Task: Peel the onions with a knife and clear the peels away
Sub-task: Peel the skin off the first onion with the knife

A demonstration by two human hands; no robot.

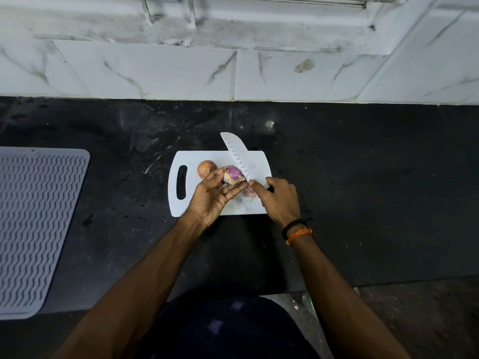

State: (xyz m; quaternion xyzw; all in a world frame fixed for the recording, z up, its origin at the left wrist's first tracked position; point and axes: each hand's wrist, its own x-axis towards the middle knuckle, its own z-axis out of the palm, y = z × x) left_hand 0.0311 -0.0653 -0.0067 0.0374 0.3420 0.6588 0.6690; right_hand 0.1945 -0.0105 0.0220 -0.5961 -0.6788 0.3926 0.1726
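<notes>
We are holding a half-peeled onion (232, 174) in our left hand (213, 199); our right hand (278, 200) is gripping the knife (239, 158), apparently touching it; another onion (206, 168) sitting at nine o'clock.

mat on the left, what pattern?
The mat is grey with rows of wavy raised ridges; head view, the only one.

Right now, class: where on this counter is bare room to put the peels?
Bare black counter lies right of the cutting board, and between board and ridged mat. The board itself is crowded: whole onion, half-peeled onion, knife, both hands.
</notes>
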